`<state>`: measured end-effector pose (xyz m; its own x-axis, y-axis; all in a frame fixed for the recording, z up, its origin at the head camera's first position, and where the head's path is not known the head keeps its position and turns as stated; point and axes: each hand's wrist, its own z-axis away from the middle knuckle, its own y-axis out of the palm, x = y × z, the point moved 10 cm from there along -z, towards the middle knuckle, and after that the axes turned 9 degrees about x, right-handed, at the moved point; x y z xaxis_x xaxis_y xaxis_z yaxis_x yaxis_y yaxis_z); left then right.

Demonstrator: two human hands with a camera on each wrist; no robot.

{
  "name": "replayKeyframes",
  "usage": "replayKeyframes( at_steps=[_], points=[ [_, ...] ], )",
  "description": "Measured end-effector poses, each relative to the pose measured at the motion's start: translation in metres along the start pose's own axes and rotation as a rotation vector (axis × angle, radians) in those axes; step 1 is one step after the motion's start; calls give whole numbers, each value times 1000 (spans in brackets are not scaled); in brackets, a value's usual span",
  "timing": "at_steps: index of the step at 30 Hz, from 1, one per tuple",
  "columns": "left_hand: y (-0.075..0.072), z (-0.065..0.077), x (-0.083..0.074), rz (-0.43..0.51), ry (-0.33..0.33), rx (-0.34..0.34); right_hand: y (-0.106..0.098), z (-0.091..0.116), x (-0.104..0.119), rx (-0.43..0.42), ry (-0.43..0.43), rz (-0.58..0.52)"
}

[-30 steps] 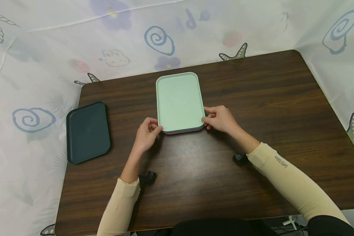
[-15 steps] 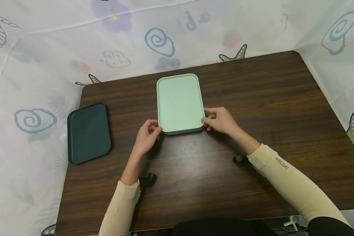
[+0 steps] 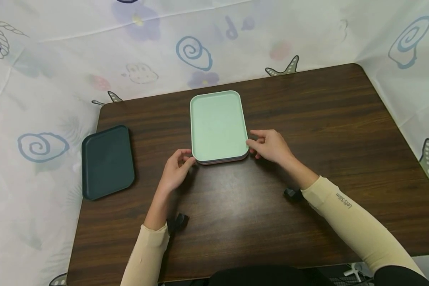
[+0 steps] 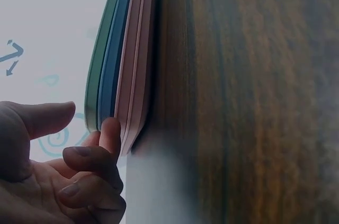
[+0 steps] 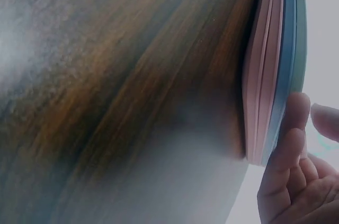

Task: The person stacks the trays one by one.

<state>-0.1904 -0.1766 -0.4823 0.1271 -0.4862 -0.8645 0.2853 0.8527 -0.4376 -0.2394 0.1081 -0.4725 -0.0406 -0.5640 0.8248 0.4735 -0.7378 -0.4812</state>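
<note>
A light green tray (image 3: 219, 125) tops a neat stack near the back middle of the table. Beneath it, in the left wrist view, come a blue tray (image 4: 109, 75) and pink trays (image 4: 133, 60), edges lined up. At the stack's near left corner is my left hand (image 3: 173, 171). Its thumb stands off the rim, and a fingertip meets the side by the blue edge. My right hand (image 3: 272, 146) is at the near right corner, thumb apart from the tray in the right wrist view and a fingertip against the side. Neither hand grips the stack.
A dark green tray (image 3: 108, 163) lies by itself at the left of the brown wooden table (image 3: 325, 131). White printed cloth (image 3: 235, 43) hangs behind and along both sides. A black wrist camera (image 3: 181, 221) shows under the left forearm.
Both hands have eased slightly away from the stack's corners, the left one down and the right one outward, thumbs coming off the rim. The trays stay in place on the table.
</note>
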Motion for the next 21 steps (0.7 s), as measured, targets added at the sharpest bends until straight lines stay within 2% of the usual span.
replayKeyframes(
  at_steps=[7,9,12,14,17,21],
  points=[
    [-1,24,-22,43,-21,29,-6,10,11,-122,-19,105],
    [-2,28,-16,36,-15,28,-6,14,19,-173,-47,124],
    [-5,31,2,31,-20,3,-4,21,34,-244,-107,132],
    [-8,34,14,28,-23,-16,4,23,44,-262,-152,123],
    [-14,42,25,34,-34,-42,26,25,57,-219,-210,94],
    [-25,55,33,33,-42,-70,68,27,72,-64,-261,49]
  ],
)
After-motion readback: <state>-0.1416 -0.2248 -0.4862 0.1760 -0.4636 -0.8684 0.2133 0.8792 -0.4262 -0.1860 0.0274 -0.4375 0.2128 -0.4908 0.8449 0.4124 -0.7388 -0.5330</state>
